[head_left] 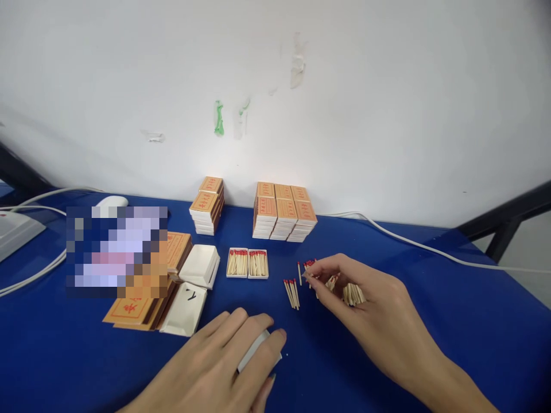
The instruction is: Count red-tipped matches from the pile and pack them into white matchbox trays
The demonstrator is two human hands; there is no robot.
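My left hand point(228, 367) is closed around a white matchbox tray point(255, 351) near the front of the table; the fingers cover most of it. My right hand point(370, 304) is pinched at the edge of a pile of red-tipped matches point(355, 294), which it partly hides. Its thumb and forefinger seem to be closed on matches, though the tips hide how many. Several loose matches point(291, 293) lie just left of these fingers. Behind my hands, two open trays point(237, 276) stand side by side, filled with matches.
Stacked matchboxes point(284, 211) stand by the wall, with a smaller stack point(206, 206) to their left. Empty white trays point(183, 310) lie beside flat orange matchbox sleeves point(131, 307). A blurred-out object point(116, 252) covers part of the left. White cables point(400, 246) cross the blue table.
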